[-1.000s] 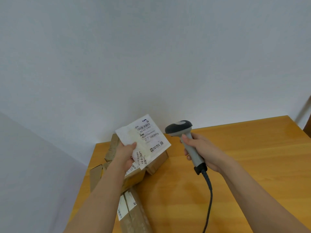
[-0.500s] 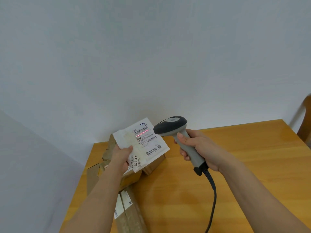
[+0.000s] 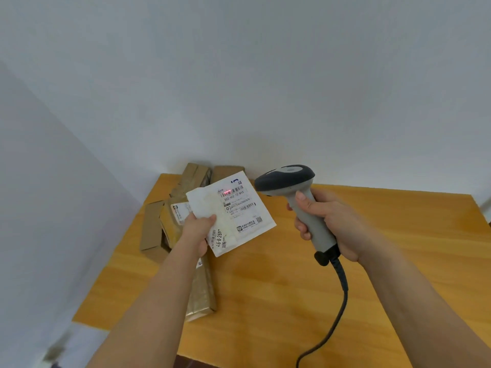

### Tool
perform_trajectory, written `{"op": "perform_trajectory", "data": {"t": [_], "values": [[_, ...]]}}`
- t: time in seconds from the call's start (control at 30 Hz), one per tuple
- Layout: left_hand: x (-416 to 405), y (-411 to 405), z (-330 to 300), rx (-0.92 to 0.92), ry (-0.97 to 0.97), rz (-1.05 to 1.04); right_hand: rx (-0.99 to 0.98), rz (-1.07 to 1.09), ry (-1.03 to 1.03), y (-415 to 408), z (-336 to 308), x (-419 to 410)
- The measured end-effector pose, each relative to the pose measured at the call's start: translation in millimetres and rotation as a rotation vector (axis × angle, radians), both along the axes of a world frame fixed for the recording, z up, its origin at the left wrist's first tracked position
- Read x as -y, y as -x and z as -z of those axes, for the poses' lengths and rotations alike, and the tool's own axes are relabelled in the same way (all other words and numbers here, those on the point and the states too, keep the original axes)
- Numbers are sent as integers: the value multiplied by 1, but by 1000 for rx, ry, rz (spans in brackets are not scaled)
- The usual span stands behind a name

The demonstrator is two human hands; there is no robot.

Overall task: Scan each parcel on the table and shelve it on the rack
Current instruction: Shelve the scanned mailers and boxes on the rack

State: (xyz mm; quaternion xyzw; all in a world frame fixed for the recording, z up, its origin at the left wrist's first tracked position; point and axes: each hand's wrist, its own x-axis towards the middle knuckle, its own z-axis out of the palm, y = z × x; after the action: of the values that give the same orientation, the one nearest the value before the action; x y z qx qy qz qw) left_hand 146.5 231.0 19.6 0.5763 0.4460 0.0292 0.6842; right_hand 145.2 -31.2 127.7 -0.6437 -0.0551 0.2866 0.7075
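L hand [image 3: 198, 232] pinches white parcel [image 3: 231, 211]; R hand [image 3: 332, 227] fingers grip scanner [image 3: 295, 189], red beam on barcode, above desk [image 3: 372, 235]

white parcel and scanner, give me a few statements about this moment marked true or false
1. The left hand holds the white parcel up off the table. True.
2. The scanner lies on the table. False: the right hand grips its handle in the air.
3. A red scan light falls on a barcode of the white parcel. True.
4. The scanner is cordless. False: a dark cable runs down from its handle.
5. Brown cardboard parcels lie at the table's left end. True.
6. The white parcel's label faces away from the camera. False: its printed side faces the camera.
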Motion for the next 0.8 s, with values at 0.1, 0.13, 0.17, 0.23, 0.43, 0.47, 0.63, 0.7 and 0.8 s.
{"op": "perform_trajectory", "data": {"t": [0.1, 0.13, 0.17, 0.23, 0.43, 0.47, 0.63, 0.7, 0.8], "values": [[-5, 24, 4, 15, 13, -34, 32, -54, -1, 12, 0, -8], [-8, 35, 3, 19, 16, -50, 42, -69, -1, 17, 0, -11], [-11, 46, 2, 28, 14, -68, 49, -84, 0, 22, -1, -14], [-18, 76, -1, 68, -2, -116, 48, -132, 10, 35, -2, -24], [-38, 241, -30, 183, -69, -445, 56, -432, 69, 122, -6, -73], [-39, 279, -34, 184, -95, -517, 64, -496, 64, 146, -7, -81], [-10, 489, -53, 143, -168, -854, 57, -823, 19, 285, -19, -103], [9, 568, -61, 125, -203, -989, 35, -942, -7, 344, -28, -107], [39, 678, -74, 103, -261, -1177, 7, -1121, -63, 429, -40, -112]]}}
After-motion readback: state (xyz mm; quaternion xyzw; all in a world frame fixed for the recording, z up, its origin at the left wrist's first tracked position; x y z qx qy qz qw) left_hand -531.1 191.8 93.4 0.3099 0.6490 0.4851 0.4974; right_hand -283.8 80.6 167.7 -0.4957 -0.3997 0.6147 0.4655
